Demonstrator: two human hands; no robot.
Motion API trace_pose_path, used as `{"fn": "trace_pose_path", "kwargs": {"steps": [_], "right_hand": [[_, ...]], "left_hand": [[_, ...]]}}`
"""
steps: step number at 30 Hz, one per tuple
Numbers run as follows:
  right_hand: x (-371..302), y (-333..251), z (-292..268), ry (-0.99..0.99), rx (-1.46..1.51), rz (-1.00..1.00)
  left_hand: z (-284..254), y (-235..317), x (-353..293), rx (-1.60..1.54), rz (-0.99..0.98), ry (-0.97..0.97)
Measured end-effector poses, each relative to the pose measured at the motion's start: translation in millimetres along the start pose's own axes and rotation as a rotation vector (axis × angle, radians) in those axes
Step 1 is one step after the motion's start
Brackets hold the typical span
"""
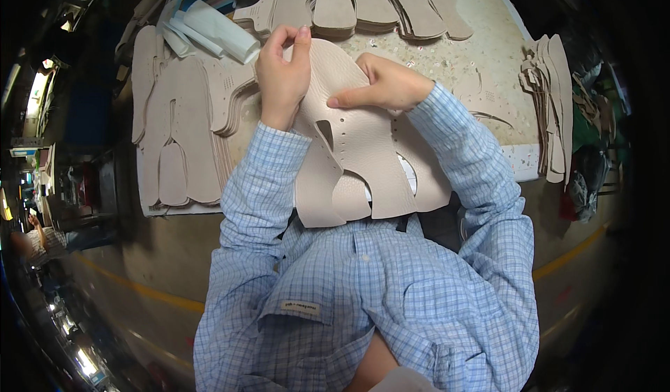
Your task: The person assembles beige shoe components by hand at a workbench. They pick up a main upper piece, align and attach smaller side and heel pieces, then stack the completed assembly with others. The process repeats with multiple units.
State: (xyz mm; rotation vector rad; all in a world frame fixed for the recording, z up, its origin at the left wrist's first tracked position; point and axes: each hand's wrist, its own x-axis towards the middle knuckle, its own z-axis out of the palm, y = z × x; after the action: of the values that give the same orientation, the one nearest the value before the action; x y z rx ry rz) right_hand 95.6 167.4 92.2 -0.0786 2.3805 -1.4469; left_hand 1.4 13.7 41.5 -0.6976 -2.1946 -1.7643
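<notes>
Both grips (283, 78) (380, 85) pinch leather piece (356, 155) (lengthwise toward chest).

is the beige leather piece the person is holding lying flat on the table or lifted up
Lifted up. Both the left hand and right hand pinch the leather piece by its upper edge; its lower lobes hang past the table edge.

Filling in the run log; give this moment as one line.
left hand: pinches leather piece top edge | right hand: presses it | table: stacked cut pieces
</notes>
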Motion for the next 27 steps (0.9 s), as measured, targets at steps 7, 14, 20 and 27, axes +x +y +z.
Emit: {"fn": "trace_pose_path", "kwargs": {"steps": [7, 14, 20, 27], "right_hand": [[-24.4, 16.8, 20.3, 0.016, 0.109, -0.010], [-51.2, 28.3, 29.0, -0.197, 0.284, -0.077], [-82.0, 28.8, 35.5, -0.216, 0.238, -0.076], [-115.5, 40.2, 45.5, -0.259, 0.280, -0.173]], "left_hand": [[1.4, -8.0, 3.8, 0.077, 0.036, 0.041], [3.4, -16.3, 3.9, 0.129, 0.052, 0.059], [4.7, -20.3, 5.7, 0.138, 0.048, 0.053], [3.7, -28.7, 7.0, 0.108, 0.046, 0.039]]}}
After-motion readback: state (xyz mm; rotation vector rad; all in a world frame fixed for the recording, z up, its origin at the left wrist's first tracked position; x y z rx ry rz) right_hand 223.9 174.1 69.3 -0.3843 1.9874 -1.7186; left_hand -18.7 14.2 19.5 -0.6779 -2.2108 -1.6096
